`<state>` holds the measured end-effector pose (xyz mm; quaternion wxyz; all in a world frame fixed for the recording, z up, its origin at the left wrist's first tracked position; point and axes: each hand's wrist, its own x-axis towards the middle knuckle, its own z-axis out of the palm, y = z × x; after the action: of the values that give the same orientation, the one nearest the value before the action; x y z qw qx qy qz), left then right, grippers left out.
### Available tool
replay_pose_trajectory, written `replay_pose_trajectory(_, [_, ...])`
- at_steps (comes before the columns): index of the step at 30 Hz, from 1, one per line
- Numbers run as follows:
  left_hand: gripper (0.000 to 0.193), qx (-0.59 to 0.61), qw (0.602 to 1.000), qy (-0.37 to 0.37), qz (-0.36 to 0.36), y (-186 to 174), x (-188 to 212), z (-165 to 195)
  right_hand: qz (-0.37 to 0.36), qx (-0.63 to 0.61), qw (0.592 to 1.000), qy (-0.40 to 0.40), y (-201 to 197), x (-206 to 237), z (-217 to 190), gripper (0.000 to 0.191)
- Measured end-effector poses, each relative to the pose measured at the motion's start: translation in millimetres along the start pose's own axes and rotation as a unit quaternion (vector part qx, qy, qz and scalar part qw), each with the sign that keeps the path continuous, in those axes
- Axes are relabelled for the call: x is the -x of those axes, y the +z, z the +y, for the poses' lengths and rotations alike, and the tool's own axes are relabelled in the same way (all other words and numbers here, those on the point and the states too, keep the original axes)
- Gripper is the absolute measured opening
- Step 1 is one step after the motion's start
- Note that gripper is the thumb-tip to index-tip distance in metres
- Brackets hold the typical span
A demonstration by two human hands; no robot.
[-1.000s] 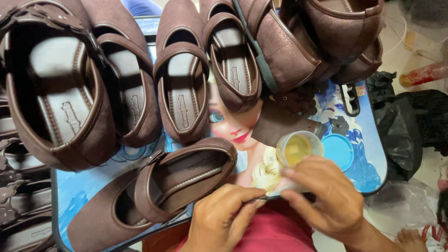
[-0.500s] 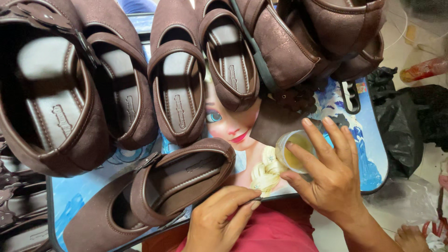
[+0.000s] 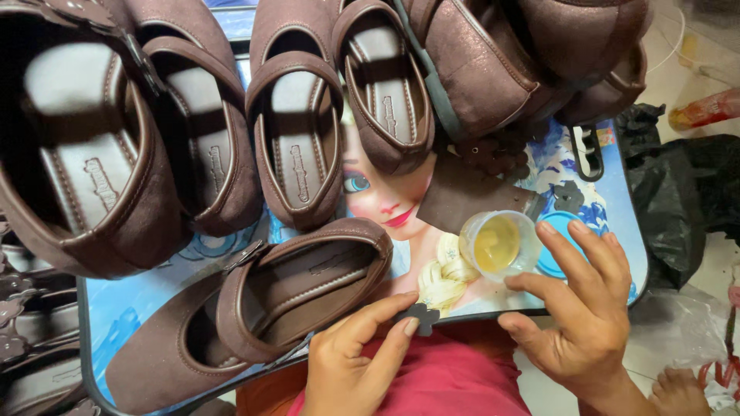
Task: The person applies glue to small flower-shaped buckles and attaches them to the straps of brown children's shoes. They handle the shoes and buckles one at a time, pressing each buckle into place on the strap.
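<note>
My left hand pinches a small dark flower-shaped leather piece against the near edge of a blue cartoon-printed board. Just left of it a brown strap shoe lies on its side on the board. My right hand is spread open, its fingers next to a small clear cup of yellowish glue, holding nothing. A brown leather scrap lies beside the cup. Red cloth covers my lap below the hands.
Several more brown shoes are lined along the board's far side, some stacked at top right. A blue lid sits by the cup. Black plastic bags lie at the right. More dark shoes sit at lower left.
My right hand has come off the glue cup and spread open to its right. My left hand now shows the small dark piece at its fingertips.
</note>
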<state>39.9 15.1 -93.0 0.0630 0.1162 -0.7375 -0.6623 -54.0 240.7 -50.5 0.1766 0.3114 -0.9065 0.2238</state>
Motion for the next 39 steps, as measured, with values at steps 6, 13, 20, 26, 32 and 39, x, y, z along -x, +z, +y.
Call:
replay_pose_trajectory(6, [0.040, 0.046, 0.996, -0.070, -0.008, -5.1, 5.6, 0.8, -0.019, -0.205, 0.978, 0.029, 0.0, 8.6, -21.1, 0.046])
replay_pose_trajectory(13, [0.042, 0.027, 0.999, -0.033, -0.018, -14.1, 10.4, 4.3, -0.061, -0.166, 0.982, -0.067, 23.0, 14.4, -47.1, 0.029])
replay_pose_trajectory(20, [0.049, 0.082, 0.991, -0.104, -0.005, -20.3, 15.1, -1.7, -0.078, -0.107, 0.977, -0.165, 36.3, 11.7, -49.2, 0.043])
replay_pose_trajectory(26, [0.048, 0.095, 0.990, -0.103, -0.014, -23.8, 19.9, -7.7, -0.075, -0.103, 0.983, -0.135, 39.1, 10.3, -48.7, 0.043])
replay_pose_trajectory(32, [0.048, 0.115, 0.989, -0.087, -0.018, -26.3, 22.9, -6.4, -0.080, -0.118, 0.978, -0.151, 39.3, 14.0, -60.1, 0.043])
replay_pose_trajectory(39, [0.050, 0.155, 0.980, -0.122, -0.034, -28.4, 25.0, -9.8, -0.070, -0.112, 0.981, -0.144, 37.0, 13.3, -56.4, 0.040])
